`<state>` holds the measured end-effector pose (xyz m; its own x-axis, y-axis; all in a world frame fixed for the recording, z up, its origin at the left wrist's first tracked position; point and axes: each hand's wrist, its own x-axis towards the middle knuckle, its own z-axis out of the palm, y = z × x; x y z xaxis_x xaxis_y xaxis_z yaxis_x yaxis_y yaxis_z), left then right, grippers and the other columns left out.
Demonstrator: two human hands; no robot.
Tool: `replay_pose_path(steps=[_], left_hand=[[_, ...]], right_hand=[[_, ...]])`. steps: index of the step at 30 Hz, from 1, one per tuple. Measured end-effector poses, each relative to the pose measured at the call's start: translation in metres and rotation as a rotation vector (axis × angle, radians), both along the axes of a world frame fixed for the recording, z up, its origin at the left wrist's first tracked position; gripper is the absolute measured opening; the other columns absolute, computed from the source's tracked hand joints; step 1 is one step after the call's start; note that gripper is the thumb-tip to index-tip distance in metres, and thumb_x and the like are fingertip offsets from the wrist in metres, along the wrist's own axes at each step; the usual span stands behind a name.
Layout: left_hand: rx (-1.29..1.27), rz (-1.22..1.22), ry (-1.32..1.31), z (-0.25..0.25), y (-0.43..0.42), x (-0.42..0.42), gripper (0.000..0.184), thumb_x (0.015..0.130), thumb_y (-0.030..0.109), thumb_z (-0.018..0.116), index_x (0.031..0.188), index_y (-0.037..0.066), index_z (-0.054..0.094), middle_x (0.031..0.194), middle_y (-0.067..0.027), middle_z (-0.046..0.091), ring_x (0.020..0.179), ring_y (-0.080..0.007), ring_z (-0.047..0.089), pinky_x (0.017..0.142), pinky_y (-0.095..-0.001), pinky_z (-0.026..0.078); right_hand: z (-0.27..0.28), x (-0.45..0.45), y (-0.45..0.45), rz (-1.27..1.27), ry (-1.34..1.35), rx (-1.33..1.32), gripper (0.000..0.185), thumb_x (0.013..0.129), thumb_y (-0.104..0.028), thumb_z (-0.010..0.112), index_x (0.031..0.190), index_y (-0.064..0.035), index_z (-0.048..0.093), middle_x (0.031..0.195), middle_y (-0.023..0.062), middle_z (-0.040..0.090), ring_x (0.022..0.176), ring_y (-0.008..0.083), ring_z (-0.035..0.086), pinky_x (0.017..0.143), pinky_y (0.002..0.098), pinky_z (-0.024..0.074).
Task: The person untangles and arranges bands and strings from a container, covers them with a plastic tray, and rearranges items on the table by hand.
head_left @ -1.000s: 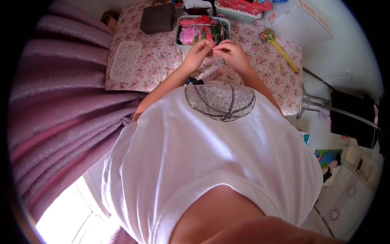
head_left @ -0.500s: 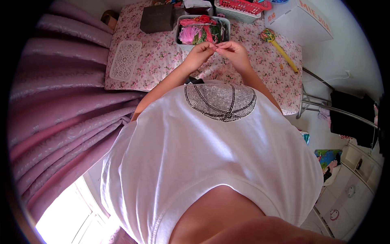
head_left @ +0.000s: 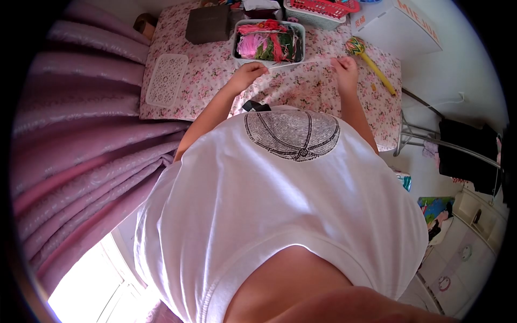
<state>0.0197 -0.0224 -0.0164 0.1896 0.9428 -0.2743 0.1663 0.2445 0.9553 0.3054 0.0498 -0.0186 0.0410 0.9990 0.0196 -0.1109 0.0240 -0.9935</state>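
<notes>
Purple curtain (head_left: 91, 107) down the left side, bright window below it, and a table with a pink floral cloth (head_left: 301, 91) across the far part of the room. I've only got the head camera on my remote feed, so that's the whole tour.

Both of the wearer's hands are over the table and well apart. Left hand (head_left: 247, 76) is pinched narrow on one end of a pale thread (head_left: 301, 63), and the right hand (head_left: 346, 71) has the other end between its fingertips. It runs nearly straight between them, right by the front of a pale basket (head_left: 304, 46) heaped with pink, red and green thread bundles (head_left: 252, 46). I can't tell if it touches the rim.

Around that: a white lattice tray (head_left: 167, 81) off to the left, a dark box (head_left: 207, 25) behind, and a yellow stick (head_left: 379, 72) with a patterned head just beside the right hand.

What worries me: the grip looks tiny, so an uneven tug could slip an end loose or snap something that thin. Dipping toward the basket might snag it on the rim or the loose strands. If the right hand swings out, I'd guess it bumps the stick and rolls it. And pale thread over busy flowers would be easy to lose if dropped.
</notes>
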Motion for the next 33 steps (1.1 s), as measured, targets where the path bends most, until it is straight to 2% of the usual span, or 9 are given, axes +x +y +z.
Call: replay_pose_path(steps=[2, 11, 15, 18, 21, 24, 27, 30, 33], left_hand=[[0.02, 0.022, -0.001, -0.003, -0.002, -0.007, 0.021, 0.079, 0.02, 0.052, 0.082, 0.0, 0.057, 0.071, 0.0015, 0.053, 0.067, -0.0067, 0.044, 0.061, -0.022, 0.036], [0.306, -0.144, 0.376, 0.017, 0.001, 0.026, 0.015, 0.078, 0.014, 0.051, 0.081, 0.001, 0.056, 0.065, -0.0053, 0.054, 0.059, -0.0106, 0.047, 0.055, -0.0239, 0.038], [0.376, -0.181, 0.403, 0.023, 0.002, 0.045, 0.016, 0.077, 0.015, 0.052, 0.083, 0.001, 0.057, 0.065, -0.0067, 0.056, 0.057, -0.0119, 0.05, 0.054, -0.0245, 0.039], [0.382, -0.195, 0.357, 0.017, 0.0, 0.043, 0.018, 0.077, 0.015, 0.053, 0.087, 0.002, 0.058, 0.071, -0.0076, 0.059, 0.06, -0.012, 0.053, 0.056, -0.0245, 0.041], [0.353, -0.204, 0.246, 0.004, -0.004, 0.043, 0.019, 0.075, 0.022, 0.054, 0.087, 0.008, 0.061, 0.077, -0.0134, 0.058, 0.069, -0.0258, 0.056, 0.06, -0.0306, 0.043], [0.397, -0.23, 0.255, 0.005, -0.007, 0.044, 0.018, 0.077, 0.017, 0.054, 0.086, 0.002, 0.059, 0.073, -0.0089, 0.059, 0.062, -0.0125, 0.054, 0.056, -0.0259, 0.041], [0.384, -0.244, 0.557, 0.018, -0.001, 0.04, 0.018, 0.077, 0.017, 0.054, 0.082, 0.001, 0.058, 0.068, -0.0096, 0.057, 0.059, -0.0124, 0.052, 0.054, -0.0276, 0.04], [0.419, -0.243, 0.462, 0.011, 0.004, 0.03, 0.019, 0.078, 0.018, 0.053, 0.079, 0.0, 0.057, 0.06, -0.0092, 0.052, 0.056, -0.0125, 0.048, 0.052, -0.0286, 0.038], [0.04, -0.104, -0.16, 0.01, 0.01, 0.023, 0.018, 0.081, 0.018, 0.048, 0.077, 0.002, 0.055, 0.067, -0.0027, 0.051, 0.061, -0.0109, 0.046, 0.057, -0.0245, 0.038]], right_hand=[[-0.011, 0.018, 0.003, -0.053, 0.007, -0.064, 0.014, 0.073, -0.001, 0.056, 0.082, -0.0035, 0.046, 0.077, 0.0061, 0.057, 0.069, 0.0098, 0.052, 0.061, 0.0212, 0.0421], [0.017, -0.041, -0.031, 0.705, -0.294, -0.137, 0.036, 0.071, -0.003, 0.059, 0.105, -0.0011, 0.046, 0.071, 0.0025, 0.055, 0.064, 0.0078, 0.05, 0.058, 0.0196, 0.0395], [0.001, -0.071, -0.035, 0.835, -0.211, -0.126, 0.021, 0.069, -0.006, 0.06, 0.089, -0.0003, 0.056, 0.066, -0.0004, 0.053, 0.057, 0.0052, 0.045, 0.052, 0.0194, 0.0356], [-0.006, -0.068, -0.029, 0.734, -0.238, -0.334, 0.012, 0.068, -0.009, 0.059, 0.076, -0.0004, 0.059, 0.059, -0.002, 0.051, 0.054, 0.0046, 0.043, 0.048, 0.0202, 0.0336], [-0.012, -0.064, -0.027, 0.741, -0.295, -0.331, 0.011, 0.067, -0.01, 0.059, 0.071, -0.0002, 0.06, 0.054, -0.0018, 0.048, 0.051, 0.0053, 0.043, 0.046, 0.0214, 0.0336], [-0.005, -0.063, -0.033, 0.75, -0.475, -0.155, 0.011, 0.067, -0.01, 0.059, 0.071, 0.0003, 0.059, 0.052, -0.001, 0.048, 0.049, 0.0067, 0.042, 0.044, 0.023, 0.0335], [-0.02, -0.059, -0.03, 0.633, -0.685, -0.038, 0.014, 0.067, -0.012, 0.061, 0.073, 0.0004, 0.06, 0.056, 0.0011, 0.052, 0.051, 0.0079, 0.046, 0.047, 0.023, 0.0361], [-0.026, -0.049, -0.024, 0.563, -0.513, -0.068, 0.019, 0.068, -0.009, 0.061, 0.085, -0.0013, 0.058, 0.064, 0.0035, 0.057, 0.057, 0.0095, 0.05, 0.051, 0.0227, 0.0392], [-0.012, -0.045, -0.023, 0.459, -0.186, -0.207, 0.031, 0.069, -0.006, 0.06, 0.099, -0.0029, 0.053, 0.071, 0.0055, 0.058, 0.061, 0.0107, 0.052, 0.054, 0.0222, 0.0408]])
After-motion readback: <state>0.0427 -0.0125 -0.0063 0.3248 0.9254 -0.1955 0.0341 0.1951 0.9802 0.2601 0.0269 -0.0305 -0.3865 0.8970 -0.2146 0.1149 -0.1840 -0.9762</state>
